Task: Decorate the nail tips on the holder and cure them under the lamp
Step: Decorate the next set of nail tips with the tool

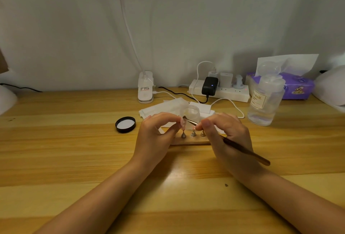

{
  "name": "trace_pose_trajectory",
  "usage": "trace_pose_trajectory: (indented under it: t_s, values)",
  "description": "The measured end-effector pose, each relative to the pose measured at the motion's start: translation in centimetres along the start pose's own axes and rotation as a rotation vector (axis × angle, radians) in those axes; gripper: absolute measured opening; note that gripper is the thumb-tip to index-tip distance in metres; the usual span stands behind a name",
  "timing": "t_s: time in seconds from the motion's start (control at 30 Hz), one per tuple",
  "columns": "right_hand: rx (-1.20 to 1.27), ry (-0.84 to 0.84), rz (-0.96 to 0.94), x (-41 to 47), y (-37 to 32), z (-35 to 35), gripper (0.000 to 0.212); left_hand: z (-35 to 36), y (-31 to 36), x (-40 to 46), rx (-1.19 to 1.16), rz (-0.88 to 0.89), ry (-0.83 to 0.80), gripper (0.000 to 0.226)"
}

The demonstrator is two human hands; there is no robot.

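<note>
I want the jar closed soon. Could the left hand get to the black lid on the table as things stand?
Probably yes, but not freely: the black lid lies bare on the table just left of the left hand, with nothing between. That hand pinches a pink nail tip, so it must let go first.

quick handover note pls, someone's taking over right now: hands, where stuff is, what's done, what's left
Left hand: steadies the pink nail tip on its stand.
Right hand: grip on the brush, bristle end at that tip.
Wooden holder lies between the hands with three metal stands showing; a clear open jar sits just behind, its black lid to the left.
Done: jar opened, brushing of one tip under way.
Left: finish the tips, then cure them; cannot tell which item is the curing lamp.
</note>
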State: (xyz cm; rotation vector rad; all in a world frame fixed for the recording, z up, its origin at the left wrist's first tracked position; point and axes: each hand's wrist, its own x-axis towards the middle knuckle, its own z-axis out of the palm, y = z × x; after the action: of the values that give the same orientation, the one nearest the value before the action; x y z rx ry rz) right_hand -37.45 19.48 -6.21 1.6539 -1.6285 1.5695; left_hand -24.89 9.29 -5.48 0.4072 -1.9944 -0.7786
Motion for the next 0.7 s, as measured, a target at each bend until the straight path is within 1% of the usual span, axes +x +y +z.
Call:
trace_pose_trajectory:
  t_s: [0.17, 0.27, 0.33, 0.43, 0.5, 0.7]
  values:
    - [0.081, -0.026, -0.041, -0.20, -0.32, -0.19, 0.049, -0.04, -0.07, 0.00, -0.005, -0.012, 0.001, 0.023]
    - [0.133, -0.001, 0.057, -0.06, -0.30, -0.41, 0.050, -0.05, 0.08, 0.01, -0.002, -0.008, -0.011, 0.022]
    - [0.095, 0.004, 0.088, 0.07, -0.24, -0.42, 0.051, -0.08, 0.19, 0.03, -0.001, -0.014, -0.017, 0.022]
    - [0.051, -0.023, 0.055, 0.24, -0.30, -0.08, 0.050, -0.12, 0.17, 0.03, -0.007, -0.028, -0.016, 0.022]
    - [0.071, -0.043, 0.045, 0.09, -0.39, 0.02, 0.050, -0.09, 0.17, -0.01, -0.011, -0.051, -0.014, 0.022]
    - [0.135, 0.007, 0.065, -0.03, -0.47, -0.39, 0.048, -0.16, 0.41, 0.08, 0.012, -0.045, -0.005, 0.017]
